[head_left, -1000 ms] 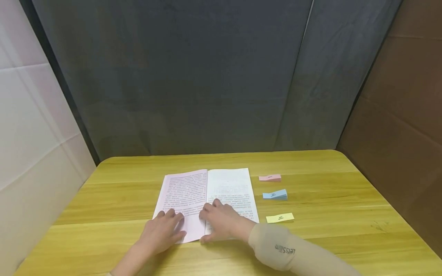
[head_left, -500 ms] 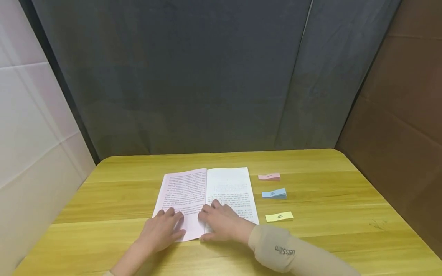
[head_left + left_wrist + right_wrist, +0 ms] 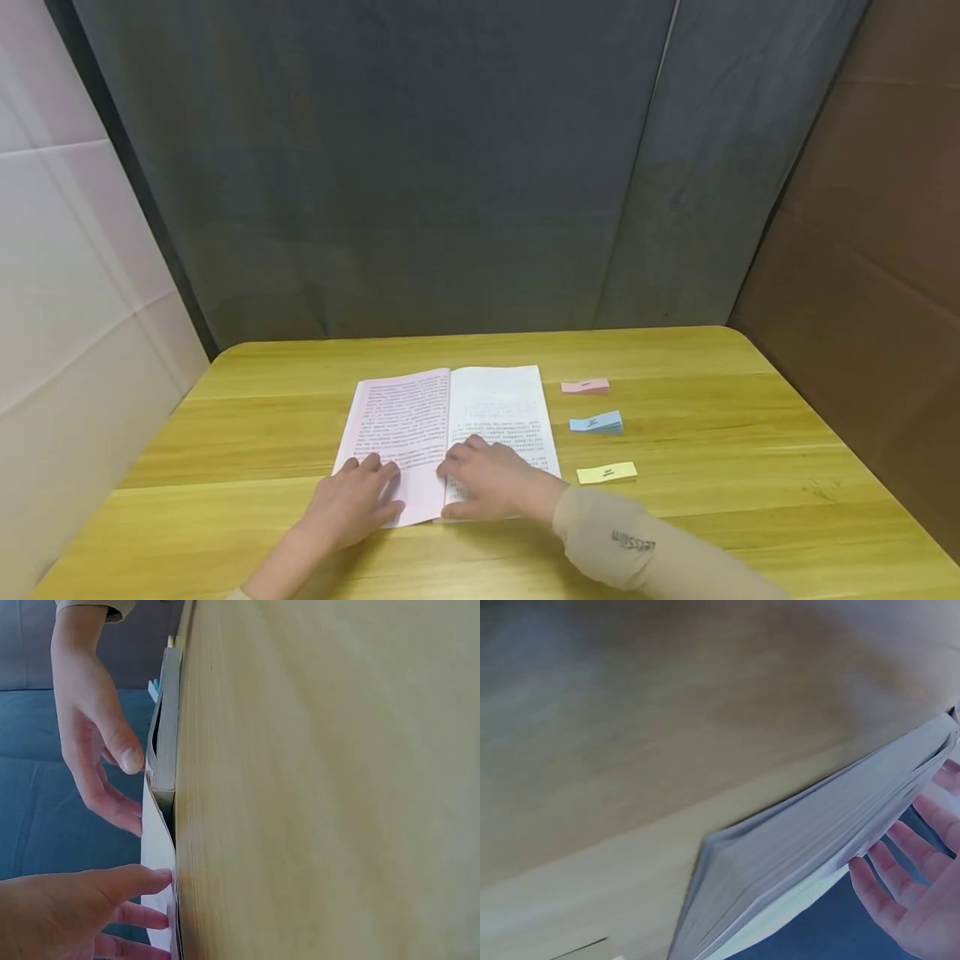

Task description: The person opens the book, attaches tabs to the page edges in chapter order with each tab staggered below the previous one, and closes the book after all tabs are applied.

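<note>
An open book (image 3: 495, 383) lies on the wooden table, with a pinkish left page (image 3: 408, 417) and a white right page, both printed with text. My left hand (image 3: 352, 500) rests on the lower part of the left page, its fingers spread and loosely bent. On the right page, close to the spine, my right hand (image 3: 487, 483) lies with relaxed fingers touching the paper. In the left wrist view the fingertips of my left hand (image 3: 90, 911) meet the page edge. From the right wrist, the thick stack of pages (image 3: 817, 832) shows beside my right hand (image 3: 915, 892).
Right of the book sit a pink strip stack (image 3: 585, 387), a blue strip stack (image 3: 596, 422) and a yellow strip stack (image 3: 607, 472), each with a small dark mark. A dark grey cloth wall (image 3: 420, 183) stands behind the table (image 3: 712, 517).
My right hand has slid slightly to the right on the right page. My left hand, the book and the strip stacks stay in place.
</note>
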`<state>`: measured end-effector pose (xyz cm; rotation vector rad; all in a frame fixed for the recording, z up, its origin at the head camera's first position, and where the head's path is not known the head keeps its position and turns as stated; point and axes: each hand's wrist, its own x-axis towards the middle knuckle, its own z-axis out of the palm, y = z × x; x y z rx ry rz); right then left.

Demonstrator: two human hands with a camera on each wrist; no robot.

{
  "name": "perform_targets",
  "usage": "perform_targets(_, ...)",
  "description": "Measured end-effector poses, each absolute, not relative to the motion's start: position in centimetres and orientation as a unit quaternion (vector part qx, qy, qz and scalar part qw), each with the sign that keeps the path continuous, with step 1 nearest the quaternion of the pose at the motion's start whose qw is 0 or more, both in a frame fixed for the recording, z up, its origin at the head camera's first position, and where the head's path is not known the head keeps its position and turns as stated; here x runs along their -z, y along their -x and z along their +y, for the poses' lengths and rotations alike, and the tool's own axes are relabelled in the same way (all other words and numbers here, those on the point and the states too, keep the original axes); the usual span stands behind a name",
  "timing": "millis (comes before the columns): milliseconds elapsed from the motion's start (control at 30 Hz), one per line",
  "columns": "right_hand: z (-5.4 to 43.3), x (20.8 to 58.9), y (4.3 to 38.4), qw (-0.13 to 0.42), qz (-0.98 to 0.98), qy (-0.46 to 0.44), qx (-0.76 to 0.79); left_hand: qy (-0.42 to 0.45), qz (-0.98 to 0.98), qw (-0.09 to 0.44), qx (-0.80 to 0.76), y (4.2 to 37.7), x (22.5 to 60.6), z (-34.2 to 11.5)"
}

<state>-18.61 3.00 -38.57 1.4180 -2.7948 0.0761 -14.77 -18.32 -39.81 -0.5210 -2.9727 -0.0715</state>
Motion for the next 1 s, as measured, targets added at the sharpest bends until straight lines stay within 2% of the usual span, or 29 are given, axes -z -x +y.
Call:
perform_targets(333, 5.7, 38.5, 18.7, 0.017, -0.894, -0.445, -0.043, 0.179, -0.981, 0.077, 0.017, 14.7, 39.9, -18.3)
perform_targets(667, 8.4, 38.9, 18.4, 0.028, -0.893, -0.444, -0.068, 0.215, -0.962, 0.163, 0.035, 14.8, 39.8, -17.6)
perform_targets(1000, 10.6, 38.4, 18.0, 0.051, -0.892, -0.441, -0.087, 0.248, -0.946, 0.203, 0.046, 14.9, 38.3, -15.6)
